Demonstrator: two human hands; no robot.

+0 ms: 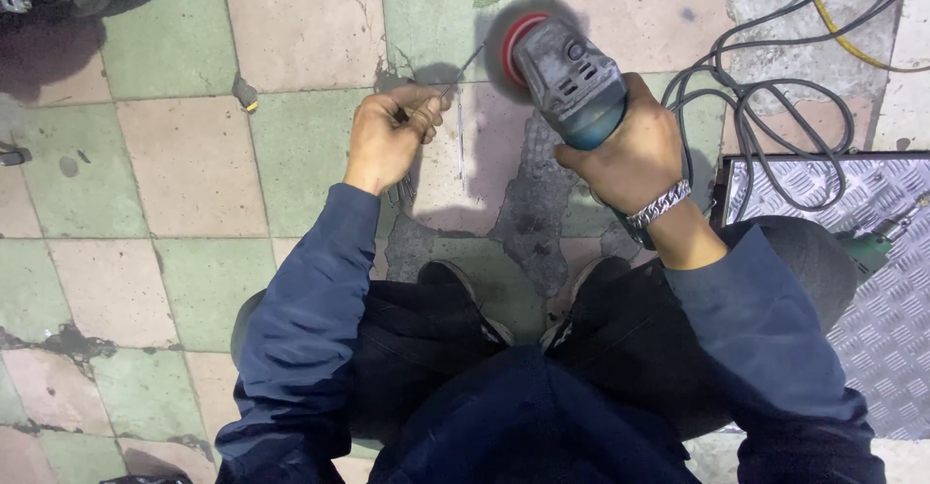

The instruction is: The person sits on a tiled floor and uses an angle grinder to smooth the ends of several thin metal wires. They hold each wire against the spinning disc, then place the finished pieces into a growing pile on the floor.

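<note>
Left hand (387, 140) is pinching a thin metal rod (463, 65) just left of the grinder (567, 82), angling its tip up into the spinning disc (513, 43). Right hand (635, 150) is clamping the grinder body, steadying it over the cracked floor tiles (194, 164).

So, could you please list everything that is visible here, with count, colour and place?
angle grinder: one, grey and teal with a red disc, top centre, in the right hand
thin metal rod: one, grey, held by the left hand, its tip toward the disc
cables: several, grey, plus a yellow one, top right
metal tread plate: one, silver, right edge
floor tiles: many, green and pink, cracked
shoes: two, black, centre
bracelet: one, silver, right wrist
left hand: gripping the rod
right hand: gripping the grinder
</note>
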